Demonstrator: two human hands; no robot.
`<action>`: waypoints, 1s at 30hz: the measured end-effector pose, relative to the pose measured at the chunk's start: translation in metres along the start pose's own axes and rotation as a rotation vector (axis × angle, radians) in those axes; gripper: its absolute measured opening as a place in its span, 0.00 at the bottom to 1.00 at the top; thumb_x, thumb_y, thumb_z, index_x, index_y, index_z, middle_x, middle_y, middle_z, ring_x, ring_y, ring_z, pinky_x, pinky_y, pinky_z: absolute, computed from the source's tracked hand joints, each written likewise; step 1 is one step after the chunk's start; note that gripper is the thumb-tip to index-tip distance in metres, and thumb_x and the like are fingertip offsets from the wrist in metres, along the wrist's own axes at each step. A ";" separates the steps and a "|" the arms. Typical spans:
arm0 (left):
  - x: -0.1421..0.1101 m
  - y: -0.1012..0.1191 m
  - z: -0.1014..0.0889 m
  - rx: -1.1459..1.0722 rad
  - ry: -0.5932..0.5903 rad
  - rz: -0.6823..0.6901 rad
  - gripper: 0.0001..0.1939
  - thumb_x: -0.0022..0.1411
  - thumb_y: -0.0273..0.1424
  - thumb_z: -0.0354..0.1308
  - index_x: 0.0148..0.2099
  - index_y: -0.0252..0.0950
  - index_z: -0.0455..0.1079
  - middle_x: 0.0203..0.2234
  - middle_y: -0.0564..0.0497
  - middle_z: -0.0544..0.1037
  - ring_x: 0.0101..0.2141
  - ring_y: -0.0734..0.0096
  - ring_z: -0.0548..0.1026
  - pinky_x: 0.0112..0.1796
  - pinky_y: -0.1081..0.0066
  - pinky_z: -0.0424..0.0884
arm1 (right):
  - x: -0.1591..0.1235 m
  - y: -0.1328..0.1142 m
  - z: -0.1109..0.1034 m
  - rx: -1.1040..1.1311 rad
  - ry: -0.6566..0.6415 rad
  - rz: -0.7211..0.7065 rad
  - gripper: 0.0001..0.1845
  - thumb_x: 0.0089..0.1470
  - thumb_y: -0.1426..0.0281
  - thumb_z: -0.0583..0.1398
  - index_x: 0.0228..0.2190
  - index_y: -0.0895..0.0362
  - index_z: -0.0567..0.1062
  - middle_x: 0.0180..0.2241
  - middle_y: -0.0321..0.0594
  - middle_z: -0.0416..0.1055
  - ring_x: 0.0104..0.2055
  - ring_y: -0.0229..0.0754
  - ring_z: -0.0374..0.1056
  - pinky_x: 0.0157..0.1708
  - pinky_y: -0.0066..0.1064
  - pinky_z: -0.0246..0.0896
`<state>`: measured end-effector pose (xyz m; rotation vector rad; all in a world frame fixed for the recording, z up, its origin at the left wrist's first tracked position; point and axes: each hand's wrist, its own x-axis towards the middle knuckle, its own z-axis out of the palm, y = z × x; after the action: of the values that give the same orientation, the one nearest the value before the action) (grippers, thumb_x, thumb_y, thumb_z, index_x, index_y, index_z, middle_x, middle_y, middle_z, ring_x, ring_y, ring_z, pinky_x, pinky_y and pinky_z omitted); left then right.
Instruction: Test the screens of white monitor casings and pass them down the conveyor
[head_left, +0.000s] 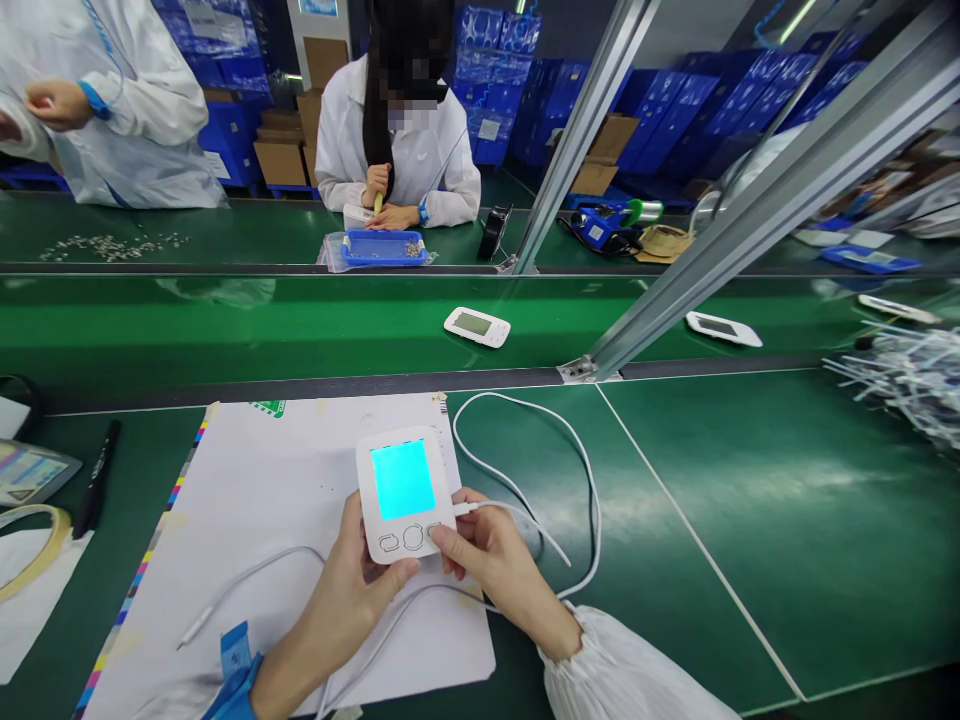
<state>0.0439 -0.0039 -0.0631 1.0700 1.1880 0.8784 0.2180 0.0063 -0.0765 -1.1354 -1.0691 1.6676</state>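
Note:
A white handheld device (367,470) with a lit cyan screen (403,480) and a row of outlined buttons sits between my hands, above a white paper sheet (285,490). My left hand (356,580) grips its left side and lower edge, thumb on the front. My right hand (487,550) holds the right side, thumb at the rightmost button. A white cable (592,480) has its plug (465,508) at the device's right edge, by my right fingers, and loops over the green table. Another thin cable with a pointed tip (217,605) lies on the sheet.
Beyond the table edge, a green conveyor belt (300,330) carries a white device (477,327) and another (724,329). A metal post (637,320) slants up at right. At left lie a black marker (97,480) and tape roll (45,560). Two co-workers sit or stand opposite.

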 end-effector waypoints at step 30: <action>0.004 -0.009 -0.006 0.074 -0.056 -0.015 0.27 0.60 0.33 0.60 0.56 0.45 0.51 0.43 0.50 0.74 0.41 0.62 0.74 0.25 0.74 0.67 | -0.002 0.000 0.001 -0.017 0.012 -0.004 0.23 0.50 0.52 0.67 0.31 0.58 0.68 0.24 0.34 0.68 0.21 0.34 0.62 0.20 0.25 0.57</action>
<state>0.0388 -0.0016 -0.0729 1.1364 1.1884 0.7932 0.2171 0.0040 -0.0756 -1.1527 -1.0789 1.6493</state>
